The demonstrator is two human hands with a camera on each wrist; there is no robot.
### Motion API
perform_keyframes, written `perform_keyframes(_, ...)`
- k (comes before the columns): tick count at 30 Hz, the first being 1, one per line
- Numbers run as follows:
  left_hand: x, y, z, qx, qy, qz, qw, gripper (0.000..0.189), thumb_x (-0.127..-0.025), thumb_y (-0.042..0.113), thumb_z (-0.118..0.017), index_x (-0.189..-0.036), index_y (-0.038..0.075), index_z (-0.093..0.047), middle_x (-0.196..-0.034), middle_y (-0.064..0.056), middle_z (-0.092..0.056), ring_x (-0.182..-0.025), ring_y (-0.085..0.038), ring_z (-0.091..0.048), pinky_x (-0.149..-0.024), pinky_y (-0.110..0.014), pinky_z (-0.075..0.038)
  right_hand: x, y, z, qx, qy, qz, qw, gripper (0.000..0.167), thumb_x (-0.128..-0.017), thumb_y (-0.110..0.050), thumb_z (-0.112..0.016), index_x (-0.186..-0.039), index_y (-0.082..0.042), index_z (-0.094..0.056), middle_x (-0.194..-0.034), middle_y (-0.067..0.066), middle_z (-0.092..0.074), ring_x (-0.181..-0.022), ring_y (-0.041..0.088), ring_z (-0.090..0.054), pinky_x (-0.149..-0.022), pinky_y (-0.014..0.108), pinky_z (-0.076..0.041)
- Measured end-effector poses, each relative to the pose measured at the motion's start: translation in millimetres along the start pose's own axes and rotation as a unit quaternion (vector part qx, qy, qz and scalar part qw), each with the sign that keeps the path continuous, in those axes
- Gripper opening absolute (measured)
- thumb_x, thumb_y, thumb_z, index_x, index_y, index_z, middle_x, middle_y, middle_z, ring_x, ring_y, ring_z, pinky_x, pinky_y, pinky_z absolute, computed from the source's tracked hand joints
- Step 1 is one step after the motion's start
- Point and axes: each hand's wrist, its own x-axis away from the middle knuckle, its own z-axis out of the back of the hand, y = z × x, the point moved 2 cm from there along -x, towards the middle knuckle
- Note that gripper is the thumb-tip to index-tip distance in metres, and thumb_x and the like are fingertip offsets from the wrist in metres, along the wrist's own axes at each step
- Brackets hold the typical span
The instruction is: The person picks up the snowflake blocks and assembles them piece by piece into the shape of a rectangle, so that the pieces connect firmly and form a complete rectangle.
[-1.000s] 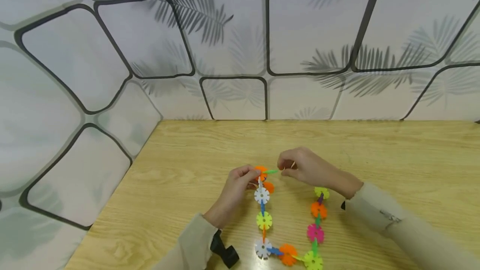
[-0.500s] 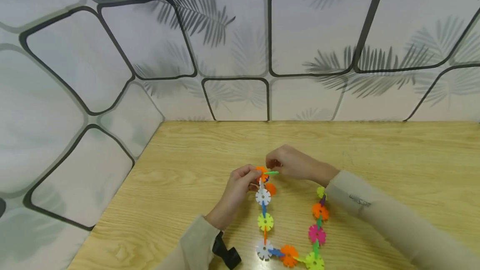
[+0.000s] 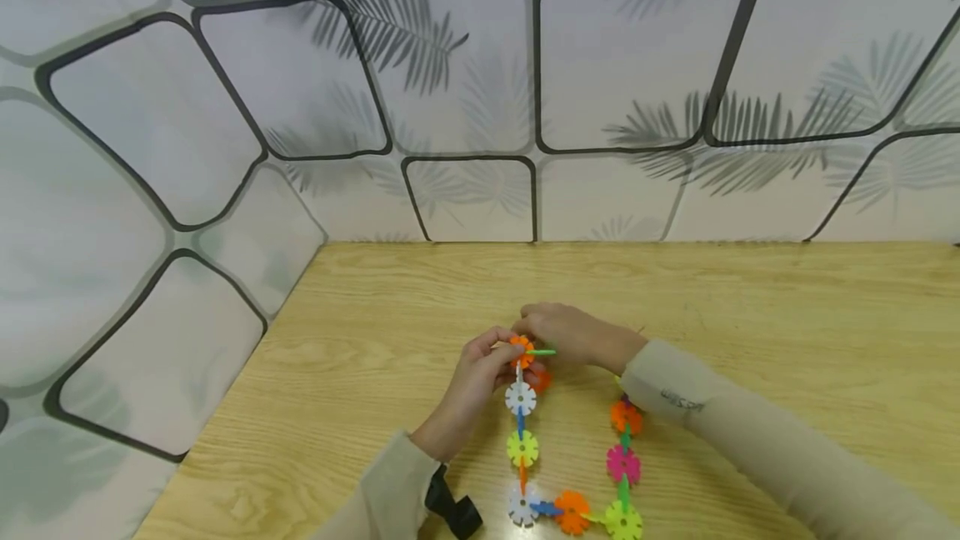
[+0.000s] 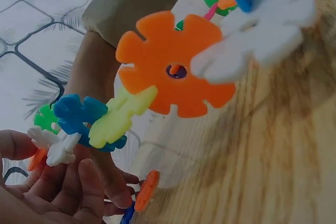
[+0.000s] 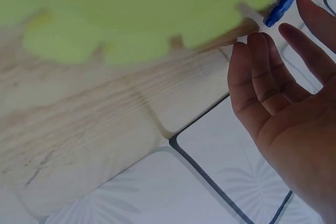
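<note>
A chain of colorful slotted flower-shaped discs joins both sides of the scene. My left hand [image 3: 472, 373] pinches the chain's upper left end beside an orange disc [image 3: 522, 351], with a green disc [image 3: 542, 352] jutting rightward from it. In the left wrist view, a white disc [image 4: 62, 149] lies by that hand's fingertips. My right hand [image 3: 573, 333] reaches just behind the left one. In the right wrist view, its fingers are spread and loosely bent, close to a blue disc [image 5: 281, 9]; contact is unclear. A yellow disc [image 5: 131, 19] fills the near foreground there.
The chain runs down past a white disc [image 3: 522, 507], across the front, and up the right side past a pink disc [image 3: 623, 463], partly under the right sleeve [image 3: 690, 402]. The wooden table [image 3: 375, 290] meets a patterned wall [image 3: 465, 107] at back and left.
My right hand has moved left, away from the green disc's right side to behind the left hand. The right sleeve now covers the top of the chain's right side. My left hand barely moves.
</note>
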Motion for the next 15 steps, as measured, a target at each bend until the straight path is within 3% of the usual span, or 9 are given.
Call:
perform_keyframes(8, 0.5, 0.8, -1.3, -0.012, -0.021, -0.007, 0.9997, 0.024, -0.100, 0.012, -0.055, -0.115, -0.006, -0.063, -0.086, -0.001, -0.072, -0.077, -0.009, -0.066, -0.075, -0.025, -0.049, -2.4, 0.0, -1.2, 0.022, -0.004, 0.004, 0.9998, 0.010, -0.087, -0.006, -0.079, -0.095, -0.006, -0.072, -0.081, -0.003, -0.044, -0.069, 0.011, -0.039, -0.064, 0.025, -0.040)
perform_keyframes(11, 1.6, 0.9, -1.3, -0.014, -0.021, -0.012, 0.9996, 0.027, -0.099, 0.012, -0.058, -0.119, -0.005, -0.063, -0.087, 0.000, -0.071, -0.076, -0.009, -0.063, -0.074, -0.024, -0.048, -1.6, 1.6, -2.1, 0.006, 0.001, 0.010, 0.9999, 0.010, -0.089, -0.005, -0.077, -0.097, -0.005, -0.071, -0.082, -0.002, -0.047, -0.072, 0.012, -0.043, -0.068, 0.027, -0.045)
perform_keyframes(15, 2.2, 1.2, -1.3, -0.004, -0.036, -0.017, 0.9992, 0.028, -0.098, 0.010, -0.061, -0.123, -0.005, -0.060, -0.085, -0.001, -0.072, -0.075, -0.010, -0.064, -0.075, -0.024, -0.050, -0.6, 4.7, 0.2, -0.031, 0.023, 0.026, 0.9989, 0.015, -0.089, 0.003, -0.070, -0.087, -0.009, -0.062, -0.077, -0.005, -0.048, -0.071, 0.011, -0.046, -0.067, 0.027, -0.046)
